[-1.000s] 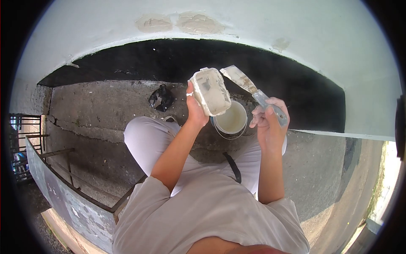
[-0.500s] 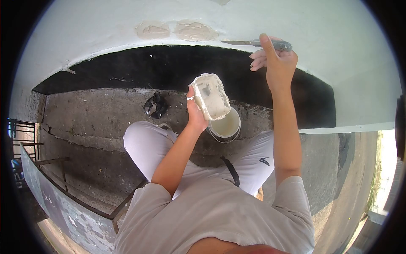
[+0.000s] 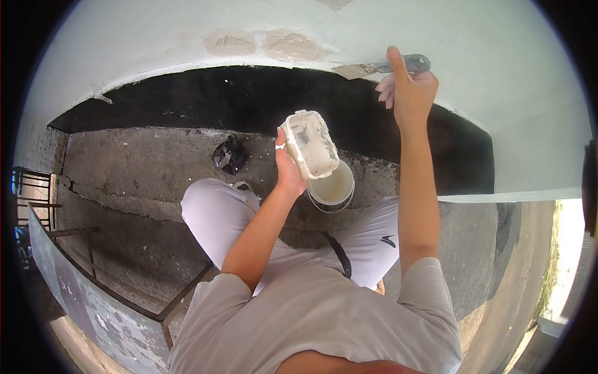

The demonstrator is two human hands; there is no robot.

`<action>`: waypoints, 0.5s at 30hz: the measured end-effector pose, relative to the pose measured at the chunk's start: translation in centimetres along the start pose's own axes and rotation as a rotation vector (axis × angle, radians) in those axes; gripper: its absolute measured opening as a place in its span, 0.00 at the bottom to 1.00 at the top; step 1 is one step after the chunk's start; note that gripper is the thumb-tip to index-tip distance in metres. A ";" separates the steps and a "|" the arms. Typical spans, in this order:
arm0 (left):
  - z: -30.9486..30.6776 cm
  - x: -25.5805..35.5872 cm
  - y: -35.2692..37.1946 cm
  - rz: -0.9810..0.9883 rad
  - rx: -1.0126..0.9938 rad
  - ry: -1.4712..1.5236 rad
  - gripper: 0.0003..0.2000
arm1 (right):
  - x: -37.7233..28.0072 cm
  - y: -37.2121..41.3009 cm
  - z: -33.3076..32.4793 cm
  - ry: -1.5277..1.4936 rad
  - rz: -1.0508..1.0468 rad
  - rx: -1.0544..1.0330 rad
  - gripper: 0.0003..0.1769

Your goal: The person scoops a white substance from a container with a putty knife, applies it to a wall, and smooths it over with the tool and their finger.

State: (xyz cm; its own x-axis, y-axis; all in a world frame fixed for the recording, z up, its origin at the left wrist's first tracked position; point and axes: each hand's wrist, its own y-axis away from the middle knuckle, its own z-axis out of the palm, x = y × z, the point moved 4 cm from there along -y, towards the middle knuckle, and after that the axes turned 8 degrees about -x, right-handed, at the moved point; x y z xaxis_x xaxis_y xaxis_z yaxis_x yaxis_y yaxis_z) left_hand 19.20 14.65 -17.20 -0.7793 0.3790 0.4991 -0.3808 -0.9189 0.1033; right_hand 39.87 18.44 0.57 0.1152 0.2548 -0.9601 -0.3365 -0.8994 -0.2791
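My left hand (image 3: 289, 164) grips a white rectangular tub (image 3: 313, 144), tilted so its open top with pale paste inside faces me. My right hand (image 3: 408, 90) is closed on the dark handle of a putty knife (image 3: 360, 70), its thumb along the handle. The knife's broad blade, smeared with paste, lies at the lower edge of the pale wall (image 3: 473, 56). Left of the blade, two rough beige patches of filler (image 3: 294, 46) show on the wall.
A white bucket (image 3: 332, 187) stands on the concrete floor between my knees, partly behind the tub. A black plastic bag (image 3: 230, 154) lies left of it. A black band (image 3: 205, 100) runs below the pale wall. A metal-framed panel (image 3: 106, 305) stands at lower left.
The putty knife has turned, so its blade now shows broad rather than edge-on, and it sits slightly lower and further right. My left hand and the tub have hardly moved.
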 end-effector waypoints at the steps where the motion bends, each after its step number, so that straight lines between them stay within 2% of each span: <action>1: 0.0 0.0 -0.1 0.006 -0.002 -0.009 0.37 | -1.1 -0.3 0.9 0.078 0.027 -0.005 0.26; 8: 0.3 0.1 0.0 -0.002 0.021 -0.014 0.37 | -2.4 -3.4 4.2 0.451 -0.004 -0.187 0.29; 11: 0.5 0.4 0.3 -0.006 0.026 0.017 0.34 | -2.3 -4.2 4.7 0.560 -0.004 -0.224 0.31; 15: 0.0 0.2 -0.1 -0.012 0.025 0.004 0.38 | -2.3 -5.5 5.7 0.752 -0.058 -0.261 0.33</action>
State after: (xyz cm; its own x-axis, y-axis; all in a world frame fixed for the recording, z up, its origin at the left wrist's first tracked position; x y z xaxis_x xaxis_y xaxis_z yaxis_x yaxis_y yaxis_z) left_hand 19.09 14.76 -17.10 -0.7766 0.3905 0.4944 -0.3778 -0.9166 0.1306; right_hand 36.16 24.84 4.23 0.7570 0.0791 -0.6486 -0.0919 -0.9699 -0.2255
